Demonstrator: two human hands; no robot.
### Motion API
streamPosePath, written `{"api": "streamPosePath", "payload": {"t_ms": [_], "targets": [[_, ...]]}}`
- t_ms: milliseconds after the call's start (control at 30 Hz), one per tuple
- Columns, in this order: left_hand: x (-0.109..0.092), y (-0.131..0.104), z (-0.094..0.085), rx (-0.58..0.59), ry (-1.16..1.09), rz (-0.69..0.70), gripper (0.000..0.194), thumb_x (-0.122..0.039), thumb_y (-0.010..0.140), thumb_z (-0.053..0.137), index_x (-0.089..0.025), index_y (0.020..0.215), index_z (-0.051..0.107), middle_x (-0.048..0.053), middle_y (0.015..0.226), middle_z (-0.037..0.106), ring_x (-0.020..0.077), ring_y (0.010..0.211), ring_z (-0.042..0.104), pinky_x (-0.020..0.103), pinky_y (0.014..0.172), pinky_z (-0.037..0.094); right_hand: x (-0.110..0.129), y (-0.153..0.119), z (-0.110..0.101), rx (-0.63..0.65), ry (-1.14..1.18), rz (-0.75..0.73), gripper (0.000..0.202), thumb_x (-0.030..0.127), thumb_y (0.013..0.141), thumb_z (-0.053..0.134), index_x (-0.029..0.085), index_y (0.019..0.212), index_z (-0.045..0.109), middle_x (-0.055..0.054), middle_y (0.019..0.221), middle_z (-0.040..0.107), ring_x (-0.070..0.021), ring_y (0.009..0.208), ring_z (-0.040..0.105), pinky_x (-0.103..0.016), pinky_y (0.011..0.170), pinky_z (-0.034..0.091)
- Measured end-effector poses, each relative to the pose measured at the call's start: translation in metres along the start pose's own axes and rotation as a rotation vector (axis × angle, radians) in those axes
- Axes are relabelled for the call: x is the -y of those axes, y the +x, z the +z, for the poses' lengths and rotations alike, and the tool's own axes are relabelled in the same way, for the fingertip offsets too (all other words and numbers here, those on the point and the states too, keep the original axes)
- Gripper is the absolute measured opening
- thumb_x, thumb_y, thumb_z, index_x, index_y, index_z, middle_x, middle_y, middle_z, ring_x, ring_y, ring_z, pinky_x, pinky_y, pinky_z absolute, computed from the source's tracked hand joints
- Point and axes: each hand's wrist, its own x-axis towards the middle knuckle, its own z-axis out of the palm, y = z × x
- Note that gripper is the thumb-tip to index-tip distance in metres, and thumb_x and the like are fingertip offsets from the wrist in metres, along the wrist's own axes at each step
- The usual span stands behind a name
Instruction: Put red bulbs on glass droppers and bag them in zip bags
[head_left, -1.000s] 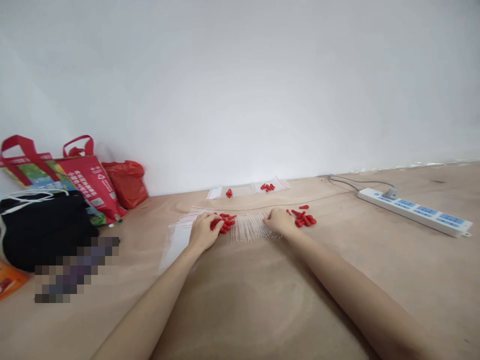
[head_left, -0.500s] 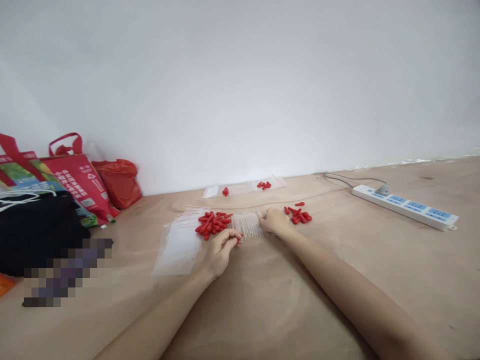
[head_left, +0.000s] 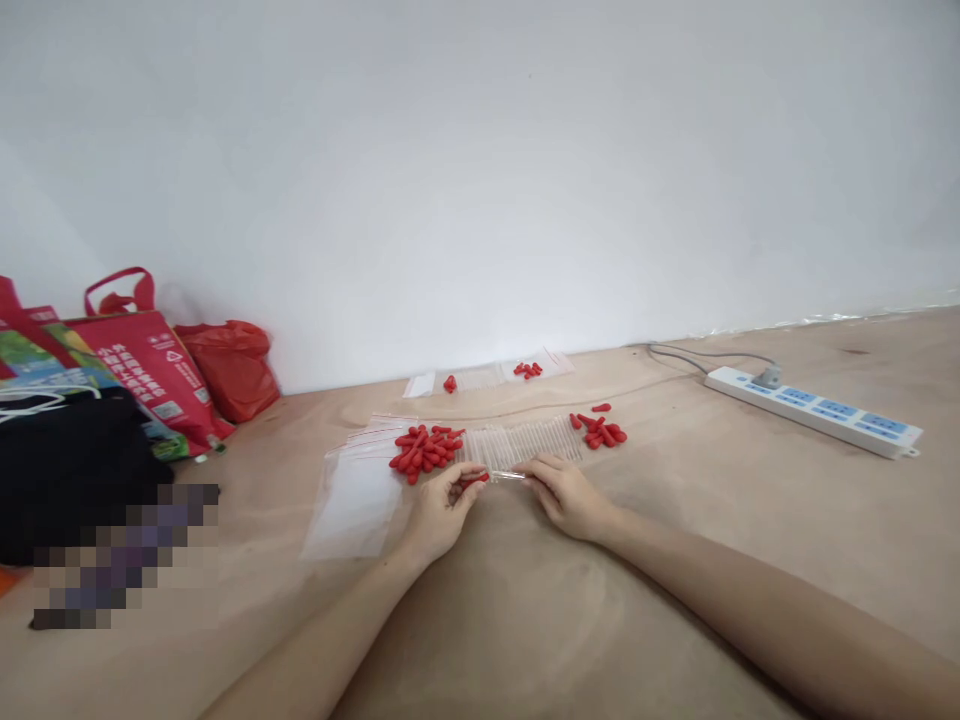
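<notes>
- Left of centre in the frame, loose red bulbs (head_left: pixel 424 450) lie in a heap beside clear bags (head_left: pixel 352 505); best kept off the working gap.
- At lower centre, the left hand (head_left: pixel 441 508) pinches one red bulb (head_left: pixel 475 481); a light grip probably spares its mouth from being squashed.
- Just right of it, a thin clear tube (head_left: pixel 510 475) points at that bulb, in front of the tube row (head_left: pixel 525 442); straight alignment should help.
- Right of centre, the right hand (head_left: pixel 571 498) grips the tube's far end; holding closer to the tip would likely limit bending strain.
</notes>
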Motion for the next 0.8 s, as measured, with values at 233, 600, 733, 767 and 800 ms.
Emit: {"api": "streamPosePath", "payload": {"t_ms": [233, 600, 733, 767, 800], "targets": [[-0.008, -0.002, -0.002, 0.023, 0.099, 0.062, 0.017, -0.023, 0.078, 0.050, -0.017, 0.088, 0.063, 0.005, 0.084, 0.065, 0.0173, 0.078, 0.060, 0.030, 0.070, 0.049, 0.003, 0.003, 0.000, 0.041, -0.045, -0.033, 0.025, 0.013, 0.085, 0.038, 0.019, 0.104, 0.054, -0.006, 0.087, 0.059, -0.0148, 0.078, 0.054, -0.028, 0.070, 0.038], [-0.011, -0.002, -0.002, 0.091, 0.129, 0.082, 0.016, -0.024, 0.079, 0.050, -0.017, 0.082, 0.064, 0.004, 0.080, 0.063, 0.0163, 0.075, 0.057, 0.029, 0.069, 0.045, 0.005, 0.001, -0.002, 0.027, -0.019, -0.060, 0.021, 0.022, 0.086, 0.043, 0.018, 0.097, 0.060, -0.004, 0.076, 0.060, -0.0126, 0.067, 0.053, -0.028, 0.068, 0.036], [-0.013, -0.003, -0.003, 0.106, 0.133, 0.082, 0.017, -0.026, 0.080, 0.048, -0.017, 0.082, 0.063, 0.003, 0.078, 0.063, 0.0158, 0.072, 0.056, 0.028, 0.067, 0.045, 0.003, 0.001, -0.002, 0.039, -0.044, -0.092, 0.022, 0.024, 0.087, 0.042, 0.019, 0.099, 0.061, -0.004, 0.072, 0.059, -0.0127, 0.067, 0.053, -0.028, 0.067, 0.034], [-0.014, -0.003, -0.003, 0.111, 0.141, 0.086, 0.017, -0.026, 0.080, 0.048, -0.017, 0.082, 0.063, 0.003, 0.077, 0.063, 0.0157, 0.071, 0.056, 0.028, 0.067, 0.045, 0.003, 0.001, -0.002, 0.044, -0.047, -0.096, 0.022, 0.024, 0.087, 0.042, 0.020, 0.098, 0.061, -0.003, 0.072, 0.059, -0.0127, 0.067, 0.053, -0.028, 0.067, 0.034], [-0.014, -0.003, -0.004, 0.120, 0.151, 0.089, 0.017, -0.025, 0.080, 0.048, -0.017, 0.081, 0.063, 0.003, 0.077, 0.063, 0.0157, 0.071, 0.056, 0.028, 0.067, 0.045, 0.002, 0.001, -0.003, 0.050, -0.049, -0.099, 0.022, 0.024, 0.087, 0.043, 0.020, 0.098, 0.062, -0.003, 0.072, 0.059, -0.0126, 0.068, 0.053, -0.028, 0.067, 0.033]]}}
